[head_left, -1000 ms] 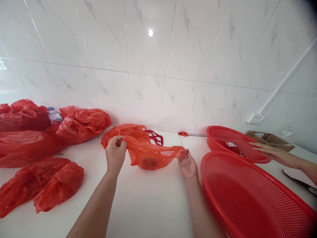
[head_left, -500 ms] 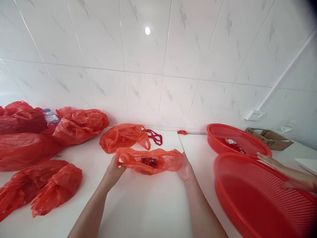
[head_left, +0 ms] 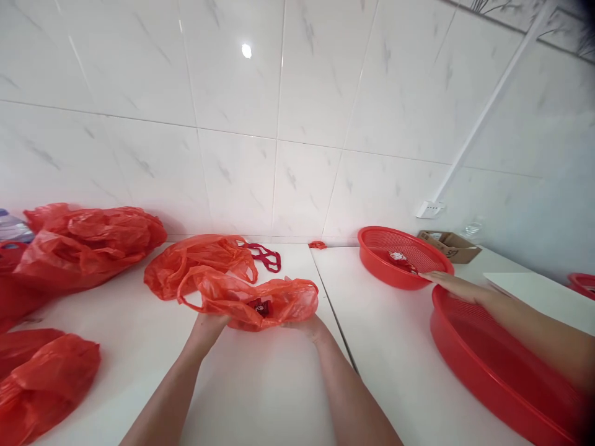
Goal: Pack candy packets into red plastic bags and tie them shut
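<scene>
A thin red plastic bag (head_left: 288, 294) is held just above the white table, its mouth spread wide. Inside it lies a small dark red packet (head_left: 261, 308), partly covered by the folds. My left hand (head_left: 211, 327) supports the bag's left end from below, its fingers hidden under the plastic. At the right end my right hand (head_left: 307, 326) grips the bag, and only a fingertip shows beyond the far rim. Behind it rests another crumpled red plastic bag (head_left: 195, 257) beside dark red bag handles (head_left: 266, 257).
Filled red bags (head_left: 100, 238) stand at the left, with another red bag (head_left: 56, 378) in front. On the right are a red basket (head_left: 379, 257) containing packets and a larger red basket (head_left: 469, 365). Another person's hand (head_left: 455, 287) reaches over them. A cardboard box (head_left: 458, 251) sits behind.
The view has turned right. My hands have come closer together and moved under the bag, whose left handle now hangs loose. The other person's hand has reached further toward the far basket.
</scene>
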Demonstrator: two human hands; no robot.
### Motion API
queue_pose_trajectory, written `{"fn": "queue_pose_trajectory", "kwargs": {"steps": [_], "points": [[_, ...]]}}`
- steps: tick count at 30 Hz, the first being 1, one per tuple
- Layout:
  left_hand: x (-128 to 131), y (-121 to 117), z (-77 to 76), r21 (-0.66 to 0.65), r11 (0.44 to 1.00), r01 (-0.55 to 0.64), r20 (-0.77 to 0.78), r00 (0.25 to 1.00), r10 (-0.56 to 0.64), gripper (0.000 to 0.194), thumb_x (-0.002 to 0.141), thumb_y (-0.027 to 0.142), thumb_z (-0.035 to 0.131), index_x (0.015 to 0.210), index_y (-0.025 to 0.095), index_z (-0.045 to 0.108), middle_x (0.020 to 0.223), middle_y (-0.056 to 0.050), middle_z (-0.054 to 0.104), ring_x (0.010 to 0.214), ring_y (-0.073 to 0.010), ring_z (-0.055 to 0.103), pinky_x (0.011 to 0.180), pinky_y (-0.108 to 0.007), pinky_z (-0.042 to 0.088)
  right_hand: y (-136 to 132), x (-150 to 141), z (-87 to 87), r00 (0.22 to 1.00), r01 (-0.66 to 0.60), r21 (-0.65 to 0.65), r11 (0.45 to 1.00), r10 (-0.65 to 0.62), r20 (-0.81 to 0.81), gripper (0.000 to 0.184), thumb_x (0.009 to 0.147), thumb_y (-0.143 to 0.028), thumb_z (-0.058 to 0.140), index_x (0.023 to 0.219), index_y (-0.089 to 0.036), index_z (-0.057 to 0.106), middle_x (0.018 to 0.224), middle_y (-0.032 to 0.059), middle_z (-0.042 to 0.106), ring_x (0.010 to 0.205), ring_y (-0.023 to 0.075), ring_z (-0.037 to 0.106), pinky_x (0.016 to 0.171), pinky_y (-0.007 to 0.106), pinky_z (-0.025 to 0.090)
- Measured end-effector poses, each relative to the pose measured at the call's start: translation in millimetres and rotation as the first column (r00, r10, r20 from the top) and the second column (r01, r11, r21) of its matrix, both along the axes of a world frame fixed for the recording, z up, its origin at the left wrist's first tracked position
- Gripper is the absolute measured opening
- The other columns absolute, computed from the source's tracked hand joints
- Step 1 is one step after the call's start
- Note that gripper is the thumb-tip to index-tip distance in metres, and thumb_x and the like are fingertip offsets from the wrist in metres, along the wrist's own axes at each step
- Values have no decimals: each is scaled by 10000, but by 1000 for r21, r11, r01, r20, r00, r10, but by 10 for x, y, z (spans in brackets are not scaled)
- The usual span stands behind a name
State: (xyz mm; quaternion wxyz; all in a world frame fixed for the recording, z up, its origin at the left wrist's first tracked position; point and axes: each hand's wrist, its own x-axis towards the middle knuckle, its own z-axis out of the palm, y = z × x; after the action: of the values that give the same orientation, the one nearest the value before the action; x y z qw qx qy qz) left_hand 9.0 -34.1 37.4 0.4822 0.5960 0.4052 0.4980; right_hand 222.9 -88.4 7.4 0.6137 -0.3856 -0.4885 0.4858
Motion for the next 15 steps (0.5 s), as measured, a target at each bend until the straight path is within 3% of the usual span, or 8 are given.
{"fn": "queue_pose_trajectory", "kwargs": {"steps": [3,6,8,12,15], "points": [[125,-78,-31,-137,988,65,31,998,-61,484,588,363,762,1028,218,619,1171,-97,607,1122,-326,529,891,-407,464,-28,-32,37,998,-24,-15,1000,23,-66,891,538,-222,827,1319,-299,404,1247,72,575,1154,274,523,937,459,420],[153,-138,-144,-341,916,210,208,967,-144,395,675,367,702,1026,206,620,1122,-94,637,1074,-293,576,841,-363,501,29,0,6,985,-2,-97,995,-15,-174,504,629,-266,777,1098,-220,598,1087,66,654,1052,252,581,926,421,433],[138,-129,-238,-447,863,236,349,934,-75,310,715,338,665,981,187,615,998,-83,679,953,-263,634,759,-337,534,89,42,-47,975,21,-133,991,-49,-216,313,696,-324,717,968,-187,644,1037,77,667,986,247,606,884,408,455],[110,-50,-368,-538,828,159,466,874,135,138,761,206,571,887,161,601,817,-49,689,748,-202,667,657,-296,554,184,94,-128,946,84,-129,988,-120,-300,228,738,-357,651,891,-188,645,979,55,680,929,218,615,831,348,470],[90,-25,-414,-560,810,178,469,873,133,184,726,161,599,910,158,604,810,-48,691,743,-217,669,659,-322,563,177,77,-122,931,77,-108,991,-111,-348,236,719,-353,661,896,-197,645,978,44,680,923,208,616,836,336,463]]}}
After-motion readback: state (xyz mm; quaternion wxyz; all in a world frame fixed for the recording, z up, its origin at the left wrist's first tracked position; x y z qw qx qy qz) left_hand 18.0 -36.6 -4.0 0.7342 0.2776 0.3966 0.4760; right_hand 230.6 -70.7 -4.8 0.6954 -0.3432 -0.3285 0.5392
